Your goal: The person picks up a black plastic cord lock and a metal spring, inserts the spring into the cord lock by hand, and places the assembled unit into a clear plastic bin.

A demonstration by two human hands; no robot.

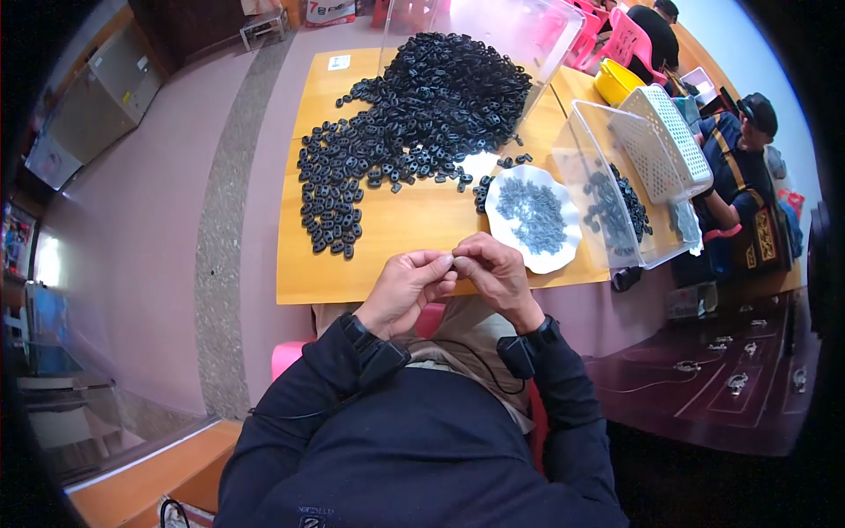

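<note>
My left hand (pixel 407 289) and my right hand (pixel 493 271) meet at the near edge of the table, thumbs and forefingers pinched together. Between the fingertips is something small and dark, mostly hidden by them. Just beyond my right hand stands a white wavy-rimmed dish (pixel 554 257) holding many small grey pieces (pixel 532 216). Small black oval parts with two holes (pixel 334 198) spread over the left of the table. They rise into a large heap (pixel 449 97) at the far side.
A clear plastic bin (pixel 598 132) with black parts (pixel 629 207) in it stands on the right, beside a white perforated basket (pixel 664 145) and a yellow bowl (pixel 618 81). Another clear bin (pixel 550 75) lies behind the heap. A person (pixel 744 167) sits at the right.
</note>
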